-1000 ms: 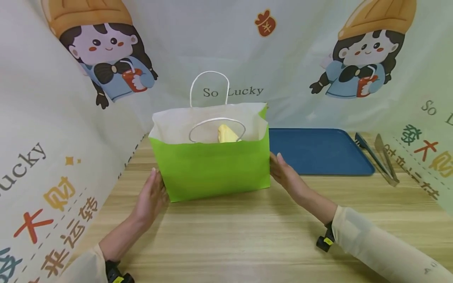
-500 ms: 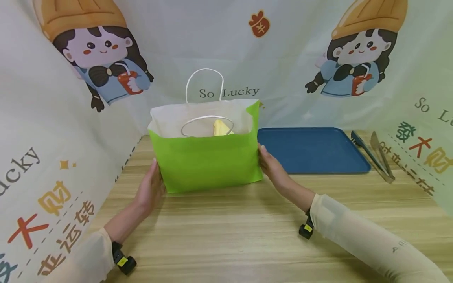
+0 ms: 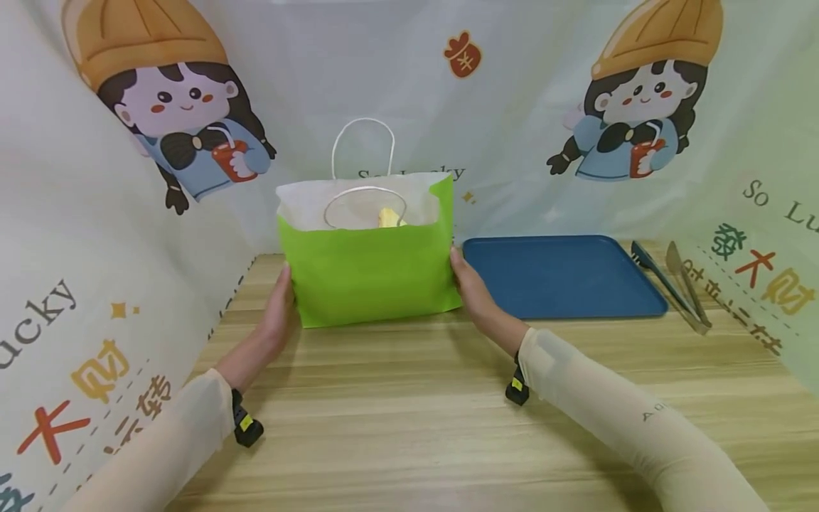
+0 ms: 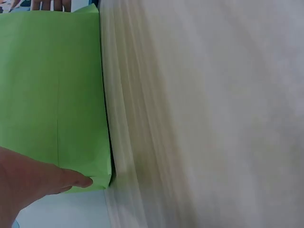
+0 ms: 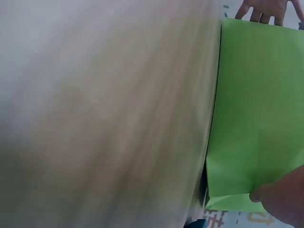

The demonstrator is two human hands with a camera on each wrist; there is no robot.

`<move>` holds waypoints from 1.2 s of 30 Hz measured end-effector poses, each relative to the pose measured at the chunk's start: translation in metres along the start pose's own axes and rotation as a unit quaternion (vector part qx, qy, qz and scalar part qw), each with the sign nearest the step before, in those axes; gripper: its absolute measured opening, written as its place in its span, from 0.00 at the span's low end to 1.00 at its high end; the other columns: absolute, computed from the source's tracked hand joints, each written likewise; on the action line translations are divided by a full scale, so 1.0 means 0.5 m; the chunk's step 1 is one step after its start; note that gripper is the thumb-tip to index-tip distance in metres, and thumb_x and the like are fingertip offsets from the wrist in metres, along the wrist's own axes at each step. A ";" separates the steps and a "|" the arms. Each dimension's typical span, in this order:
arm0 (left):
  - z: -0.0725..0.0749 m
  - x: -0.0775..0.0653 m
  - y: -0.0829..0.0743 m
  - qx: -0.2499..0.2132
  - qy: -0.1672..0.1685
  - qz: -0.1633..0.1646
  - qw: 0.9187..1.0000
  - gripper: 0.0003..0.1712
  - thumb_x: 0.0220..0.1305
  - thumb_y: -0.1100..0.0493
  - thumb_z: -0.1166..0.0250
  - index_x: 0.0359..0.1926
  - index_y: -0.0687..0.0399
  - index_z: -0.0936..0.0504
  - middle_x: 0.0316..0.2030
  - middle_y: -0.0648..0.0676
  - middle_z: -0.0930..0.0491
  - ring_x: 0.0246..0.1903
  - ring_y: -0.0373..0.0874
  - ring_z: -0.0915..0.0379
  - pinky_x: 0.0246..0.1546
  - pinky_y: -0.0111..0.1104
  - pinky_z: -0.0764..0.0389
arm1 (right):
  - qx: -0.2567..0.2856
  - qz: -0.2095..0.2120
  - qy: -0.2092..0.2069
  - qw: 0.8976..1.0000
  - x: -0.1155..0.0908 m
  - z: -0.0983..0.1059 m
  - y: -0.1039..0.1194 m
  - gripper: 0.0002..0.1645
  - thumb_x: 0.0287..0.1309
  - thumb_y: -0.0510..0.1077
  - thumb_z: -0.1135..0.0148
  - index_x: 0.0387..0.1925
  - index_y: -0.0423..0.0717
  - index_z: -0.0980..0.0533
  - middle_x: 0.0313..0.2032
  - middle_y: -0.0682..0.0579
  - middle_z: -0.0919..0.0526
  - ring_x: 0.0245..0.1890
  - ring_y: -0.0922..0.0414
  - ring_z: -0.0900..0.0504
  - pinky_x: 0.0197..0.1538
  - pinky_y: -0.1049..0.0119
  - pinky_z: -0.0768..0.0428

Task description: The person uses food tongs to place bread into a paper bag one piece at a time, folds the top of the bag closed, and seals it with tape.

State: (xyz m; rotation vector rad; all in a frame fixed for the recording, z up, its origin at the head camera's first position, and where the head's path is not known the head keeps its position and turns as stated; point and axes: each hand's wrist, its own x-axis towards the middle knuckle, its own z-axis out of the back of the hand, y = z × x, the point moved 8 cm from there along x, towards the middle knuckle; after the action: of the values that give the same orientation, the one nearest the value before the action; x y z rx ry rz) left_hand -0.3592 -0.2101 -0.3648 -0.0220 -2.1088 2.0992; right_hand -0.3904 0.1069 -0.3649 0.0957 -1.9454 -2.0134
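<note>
A bright green paper bag (image 3: 371,274) with a white inside and two white loop handles stands upright on the wood-grain table (image 3: 384,427). Its mouth gapes at the top, where the tip of a pale yellow wedge-shaped thing (image 3: 387,217) shows; the rest of the contents is hidden. My left hand (image 3: 279,307) lies against the bag's left side, thumb near the front edge. Against the right side presses my right hand (image 3: 475,290). In the right wrist view, the left hand's fingers (image 5: 266,10) look straight at the far side. The bag is between both palms.
Right of the bag lies a blue tray (image 3: 563,281). Beside the tray's right edge rest metal tongs (image 3: 694,291) with a dark tip. A printed cloth (image 3: 512,128) with cartoon figures hangs behind and along both sides of the table.
The green bag has moved away from me toward the back cloth and slightly left in view, with both hands keeping to its sides. Tray and tongs stay where they were.
</note>
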 end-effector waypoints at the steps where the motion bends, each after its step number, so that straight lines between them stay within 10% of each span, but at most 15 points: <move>1: 0.002 0.008 0.002 0.002 -0.003 0.006 1.000 0.44 0.81 0.29 0.74 0.86 0.40 0.72 0.84 0.45 0.75 0.82 0.44 0.82 0.80 0.46 0.73 | -0.009 -0.002 -0.007 1.000 0.006 0.002 -0.001 0.45 0.83 0.67 0.70 0.86 0.44 0.57 0.85 0.45 0.58 0.84 0.47 0.58 0.82 0.48 0.53; 23: 0.034 0.128 0.028 0.048 -0.049 0.040 0.997 0.49 0.77 0.25 0.75 0.84 0.44 0.77 0.83 0.50 0.82 0.81 0.48 0.87 0.79 0.48 0.76 | -0.141 0.007 -0.051 0.989 0.093 0.011 -0.012 0.49 0.78 0.75 0.68 0.86 0.53 0.55 0.85 0.53 0.55 0.84 0.50 0.58 0.82 0.49 0.57; 36: 0.039 0.103 0.047 0.116 -0.069 0.028 0.990 0.48 0.84 0.36 0.67 0.79 0.49 0.89 0.80 0.53 0.90 0.79 0.49 0.92 0.77 0.47 0.81 | -0.220 0.019 -0.036 0.975 0.067 0.052 -0.015 0.42 0.83 0.68 0.73 0.86 0.54 0.57 0.84 0.50 0.54 0.83 0.47 0.54 0.81 0.46 0.51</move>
State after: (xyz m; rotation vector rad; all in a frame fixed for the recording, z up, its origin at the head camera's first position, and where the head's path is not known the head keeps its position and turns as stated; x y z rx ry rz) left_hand -0.4148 -0.2226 -0.3826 0.0956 -1.9419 2.4312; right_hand -0.4308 0.1224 -0.3644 -0.1229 -1.4774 -2.3956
